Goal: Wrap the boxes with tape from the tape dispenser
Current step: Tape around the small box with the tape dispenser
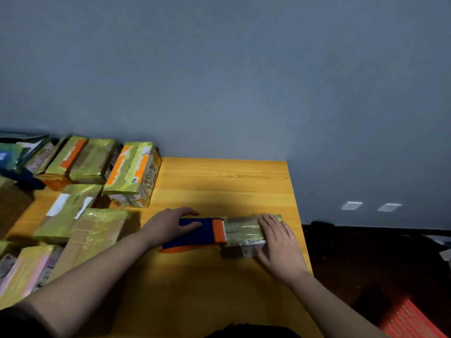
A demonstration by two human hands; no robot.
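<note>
Grey-blue wall (219, 69) behind, yellow wooden table (219, 186) in front. Taped boxes (97, 181) crowd the table's left side. Left hand (170, 225) grips the blue-and-orange tape dispenser (195, 234), its orange end against the small box (244, 231) near the right edge. Right hand (278, 240) presses flat on it, fingers straight.
</note>
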